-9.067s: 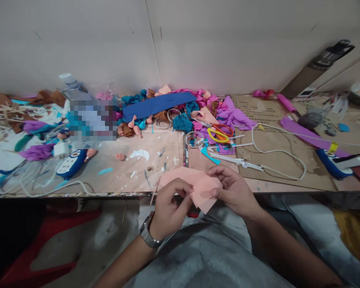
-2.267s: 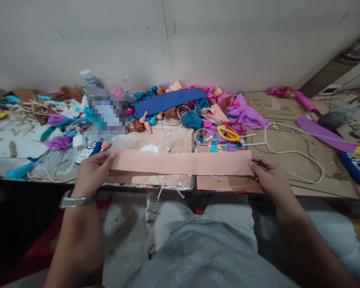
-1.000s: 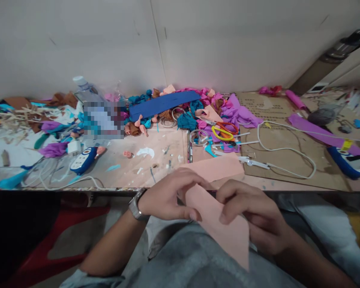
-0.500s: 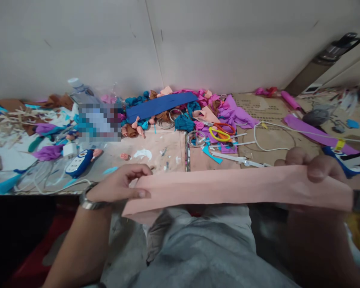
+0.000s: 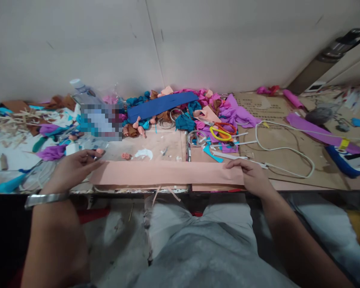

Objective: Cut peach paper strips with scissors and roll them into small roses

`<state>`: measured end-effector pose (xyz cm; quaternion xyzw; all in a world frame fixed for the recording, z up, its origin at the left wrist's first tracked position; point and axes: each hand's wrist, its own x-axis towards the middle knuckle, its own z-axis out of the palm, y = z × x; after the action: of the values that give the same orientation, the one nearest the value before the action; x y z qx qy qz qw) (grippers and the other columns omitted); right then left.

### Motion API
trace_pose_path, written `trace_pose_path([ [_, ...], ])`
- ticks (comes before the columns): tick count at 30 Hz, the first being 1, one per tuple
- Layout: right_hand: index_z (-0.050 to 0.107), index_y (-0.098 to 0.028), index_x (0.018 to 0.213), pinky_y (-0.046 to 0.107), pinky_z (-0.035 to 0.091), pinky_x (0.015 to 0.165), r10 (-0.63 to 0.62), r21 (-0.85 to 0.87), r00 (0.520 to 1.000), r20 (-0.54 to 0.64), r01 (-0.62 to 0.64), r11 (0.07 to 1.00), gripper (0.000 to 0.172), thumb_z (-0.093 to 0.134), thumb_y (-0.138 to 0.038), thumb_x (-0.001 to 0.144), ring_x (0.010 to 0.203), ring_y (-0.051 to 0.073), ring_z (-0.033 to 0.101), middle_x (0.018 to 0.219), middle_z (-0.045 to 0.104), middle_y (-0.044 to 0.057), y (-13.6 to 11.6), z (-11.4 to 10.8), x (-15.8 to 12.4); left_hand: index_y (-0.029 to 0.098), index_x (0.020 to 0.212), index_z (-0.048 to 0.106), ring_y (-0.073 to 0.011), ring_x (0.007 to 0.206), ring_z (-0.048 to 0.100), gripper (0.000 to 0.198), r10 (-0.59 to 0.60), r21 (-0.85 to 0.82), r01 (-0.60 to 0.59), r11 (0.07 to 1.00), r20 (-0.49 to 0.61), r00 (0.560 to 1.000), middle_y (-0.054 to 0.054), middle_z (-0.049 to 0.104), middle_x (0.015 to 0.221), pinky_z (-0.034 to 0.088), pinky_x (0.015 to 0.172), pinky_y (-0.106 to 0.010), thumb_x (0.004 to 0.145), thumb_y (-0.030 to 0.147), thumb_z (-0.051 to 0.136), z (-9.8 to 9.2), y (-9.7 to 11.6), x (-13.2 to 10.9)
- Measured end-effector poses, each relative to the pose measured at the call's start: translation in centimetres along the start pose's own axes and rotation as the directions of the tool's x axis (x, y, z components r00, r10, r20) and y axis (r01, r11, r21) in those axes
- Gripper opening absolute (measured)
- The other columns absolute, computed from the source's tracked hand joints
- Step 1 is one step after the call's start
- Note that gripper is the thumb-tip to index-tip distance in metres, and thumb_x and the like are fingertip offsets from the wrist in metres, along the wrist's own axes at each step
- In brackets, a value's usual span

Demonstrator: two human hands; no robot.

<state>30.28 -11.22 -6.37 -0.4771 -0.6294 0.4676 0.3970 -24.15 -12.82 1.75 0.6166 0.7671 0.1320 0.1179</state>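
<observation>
A long pink paper strip lies stretched along the front edge of the table. At its left end my left hand pinches it, with a metal watch on that wrist. My right hand holds the strip near its right end, thumb and fingers closed on the paper. Two thin pink slivers hang at the table edge below the strip's middle.
Behind the strip are a blue strip, crumpled coloured paper, yellow-handled scissors and clear rings. A bottle stands at the left, a dark flask leans at the right. A white cable loops across cardboard.
The pink strip has moved left and down onto the table edge and lies flatter. Both hands have shifted left, and the blue device at the left is now hidden behind my left hand.
</observation>
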Motion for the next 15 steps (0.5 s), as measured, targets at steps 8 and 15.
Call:
trace_pose_path([
  [8,0.076,-0.023,0.097,0.037,0.05,0.096,-0.036,-0.216,0.997,0.074,0.052,0.975,0.05,0.044,-0.005,0.063,0.104,0.022,0.069,0.108,0.076,0.004,-0.2,1.2,0.2,0.016,0.107,0.065,-0.0239,0.099,0.061,0.029,0.276,0.187,-0.238,0.953,-0.211,0.938,-0.008,0.068,0.102,0.049,0.09,-0.038,0.094,0.04,0.054,4.6,8.5,-1.3],
  [15,0.076,-0.024,0.095,0.032,0.052,0.079,0.172,-0.009,0.981,0.093,-0.172,0.985,0.032,0.053,-0.019,0.073,0.091,0.021,0.068,0.102,0.074,0.003,-0.4,1.1,0.6,0.019,0.138,0.054,-0.0284,0.134,0.05,0.047,0.739,-0.132,-0.729,0.672,0.057,0.671,-0.012,0.059,0.141,0.039,0.115,-0.047,0.098,0.044,0.052,12.1,20.8,-7.2],
])
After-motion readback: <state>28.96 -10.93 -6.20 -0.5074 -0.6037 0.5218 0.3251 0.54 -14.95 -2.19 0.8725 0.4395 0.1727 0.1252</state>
